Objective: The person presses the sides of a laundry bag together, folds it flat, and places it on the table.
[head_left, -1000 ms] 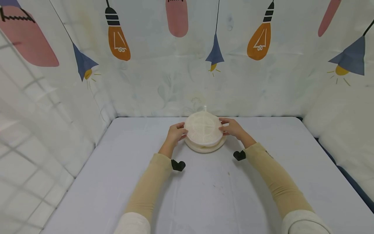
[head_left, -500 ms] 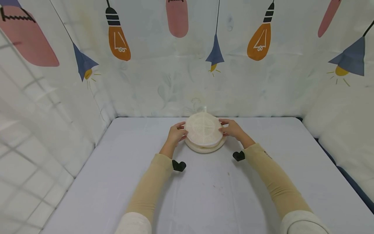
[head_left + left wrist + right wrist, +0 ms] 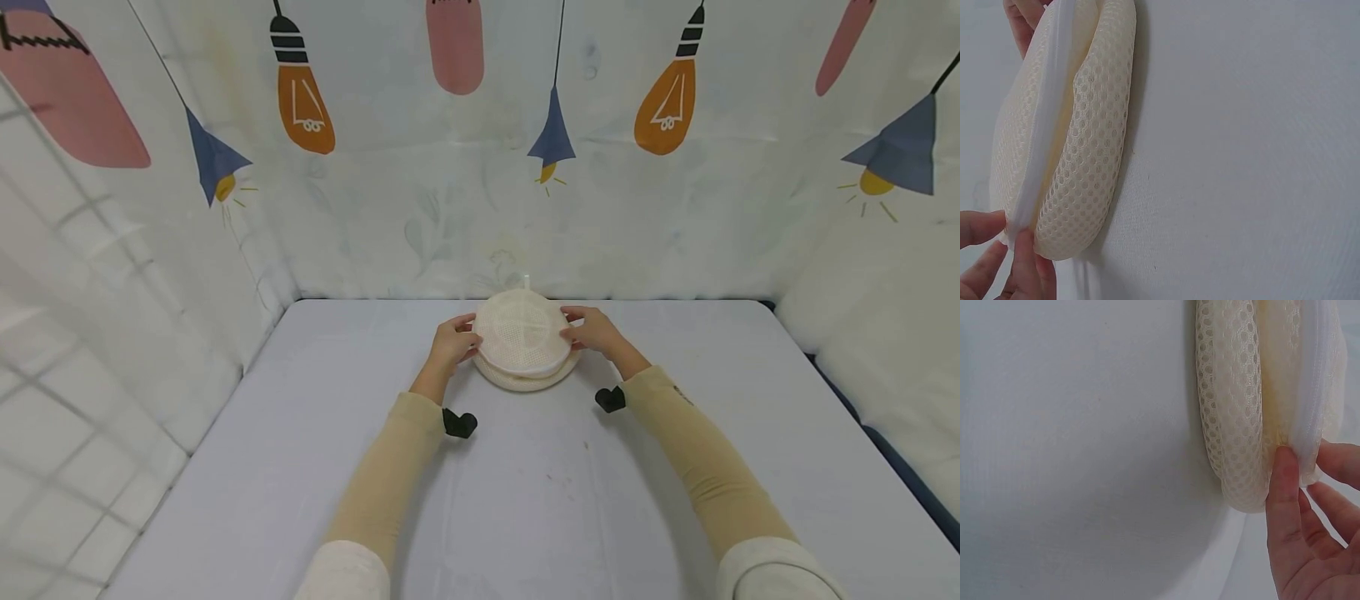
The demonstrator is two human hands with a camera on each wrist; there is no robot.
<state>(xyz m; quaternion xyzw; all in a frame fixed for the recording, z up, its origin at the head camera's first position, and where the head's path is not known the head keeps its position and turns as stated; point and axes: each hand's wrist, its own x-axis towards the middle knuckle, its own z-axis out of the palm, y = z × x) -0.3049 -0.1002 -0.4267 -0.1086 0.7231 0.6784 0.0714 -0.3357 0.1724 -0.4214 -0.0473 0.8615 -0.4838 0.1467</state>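
Note:
A round cream mesh laundry bag [image 3: 522,332] rests near the table's far edge, its upper disc tilted over a wider, thick mesh base [image 3: 517,383]. A white zipper band [image 3: 1047,119] runs around the upper disc's rim in the left wrist view. At the bag's left edge, my left hand [image 3: 452,340] pinches the zipped rim between thumb and fingers. Opposite it, my right hand [image 3: 594,329] pinches the rim the same way. In the right wrist view a fingertip [image 3: 1285,456] lies in the gap between the band and the mesh base.
The white-covered table [image 3: 517,500] spreads out in front of the bag. Behind it hangs a patterned cloth wall [image 3: 450,208], with more cloth at both sides. Black heart-shaped pieces [image 3: 460,424] stick out by both cuffs. A small pale tab [image 3: 527,282] stands up behind the bag.
The upper disc has sunk very slightly, and my right forearm has shifted a little to the left. Both hands keep the same hold on the rim.

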